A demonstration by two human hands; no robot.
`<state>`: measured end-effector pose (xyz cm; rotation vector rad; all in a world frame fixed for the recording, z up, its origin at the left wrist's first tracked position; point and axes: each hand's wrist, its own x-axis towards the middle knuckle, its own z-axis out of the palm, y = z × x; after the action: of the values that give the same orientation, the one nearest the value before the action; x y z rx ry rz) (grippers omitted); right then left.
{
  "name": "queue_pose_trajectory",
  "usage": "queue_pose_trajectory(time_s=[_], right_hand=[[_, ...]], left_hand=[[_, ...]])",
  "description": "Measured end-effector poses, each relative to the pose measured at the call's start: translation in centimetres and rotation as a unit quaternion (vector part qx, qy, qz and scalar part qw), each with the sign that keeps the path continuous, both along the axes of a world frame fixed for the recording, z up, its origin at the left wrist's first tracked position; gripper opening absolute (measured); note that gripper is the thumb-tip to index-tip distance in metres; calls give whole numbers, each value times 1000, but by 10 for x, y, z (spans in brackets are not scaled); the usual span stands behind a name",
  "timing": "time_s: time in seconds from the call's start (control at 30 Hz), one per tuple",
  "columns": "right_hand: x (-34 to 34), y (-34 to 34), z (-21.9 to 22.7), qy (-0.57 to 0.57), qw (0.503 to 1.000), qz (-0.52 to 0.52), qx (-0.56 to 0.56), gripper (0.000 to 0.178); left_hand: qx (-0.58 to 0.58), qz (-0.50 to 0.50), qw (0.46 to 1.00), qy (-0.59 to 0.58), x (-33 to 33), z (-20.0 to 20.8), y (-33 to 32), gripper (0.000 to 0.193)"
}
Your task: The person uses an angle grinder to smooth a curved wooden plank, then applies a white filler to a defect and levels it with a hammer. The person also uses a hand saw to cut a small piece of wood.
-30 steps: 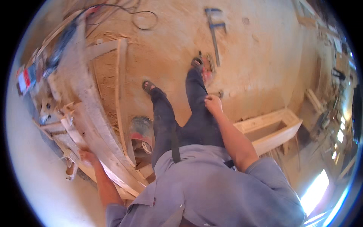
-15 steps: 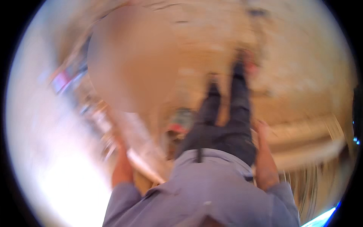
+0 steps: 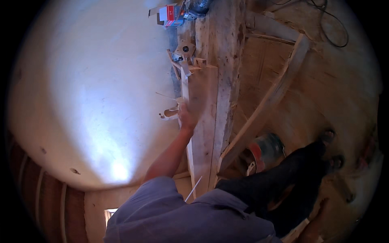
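Observation:
My left hand reaches forward to the left edge of a long wooden board. It lies at that edge, beside a small pale curved piece and a thin stick sticking out to the left. Its fingers are smeared and partly hidden, so a grip does not show. Farther along the board is a flat, angular wooden piece with a dark round centre. At the lower right, in shadow, my right hand hangs low, away from the board; its fingers are too dim to make out.
A red, white and blue box stands at the far end beside a dark power tool. A diagonal timber runs right of the board. Near my legs stands a bucket. A black cable loops at far right. A pale wall rises left.
The view has swung, bringing the board and wall close in front. My left arm, earlier low at my side, now reaches forward to the board. My right arm has shifted to the lower right edge.

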<state>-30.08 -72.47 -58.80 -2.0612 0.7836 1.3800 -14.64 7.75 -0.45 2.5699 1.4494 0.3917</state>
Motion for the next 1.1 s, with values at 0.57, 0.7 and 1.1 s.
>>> queue_pose_trajectory(time_s=[0.57, 0.7, 1.1], right_hand=[[126, 146, -198, -65, 992, -109, 16, 22], [139, 145, -194, -70, 990, -121, 11, 24], [168, 77, -63, -158, 973, -163, -30, 33]], left_hand=[[-167, 88, 978, -86, 64, 6, -81, 63], [-169, 70, 979, -84, 68, 4, -87, 64], [-290, -49, 944, -146, 76, 1, -49, 53]])
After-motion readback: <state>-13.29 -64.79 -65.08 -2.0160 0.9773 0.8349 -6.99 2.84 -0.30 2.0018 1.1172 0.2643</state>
